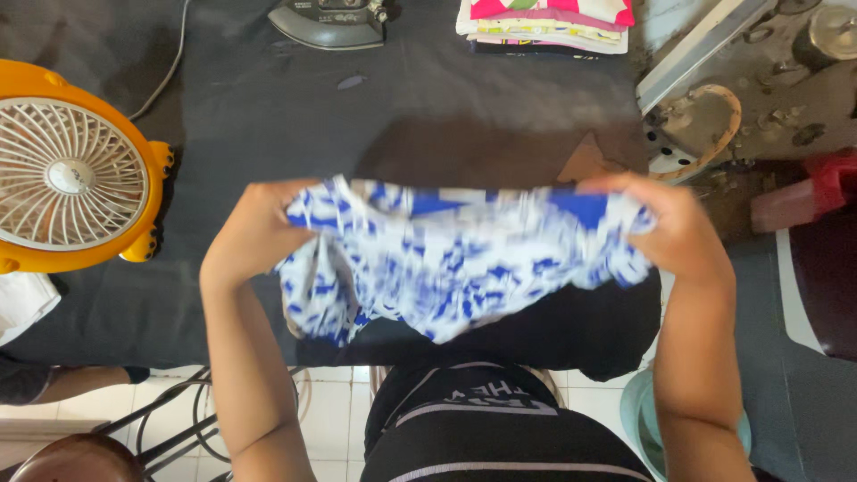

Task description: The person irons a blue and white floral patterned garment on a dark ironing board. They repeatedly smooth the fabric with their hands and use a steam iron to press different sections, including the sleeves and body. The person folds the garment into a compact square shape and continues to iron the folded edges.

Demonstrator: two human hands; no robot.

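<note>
Both hands are clamped on a white cotton garment with a blue blotchy print (446, 263), the left hand (259, 228) pinching one end at centre left of the frame, the right hand (674, 228) gripping the other at centre right. The cloth hangs stretched between them above the desk draped in black fabric (268, 116), blurred by motion and sagging in the middle. To do this well, I'd judge the edges should be kept level and taut, so the piece comes down flat.

At top centre sits a grey flat iron (330, 20); to its right, a stack of folded pink, yellow and white clothes (544, 22). An orange round fan with a cream grille (67, 174) stands at the left edge. I see no readable packages, labels or signs.
</note>
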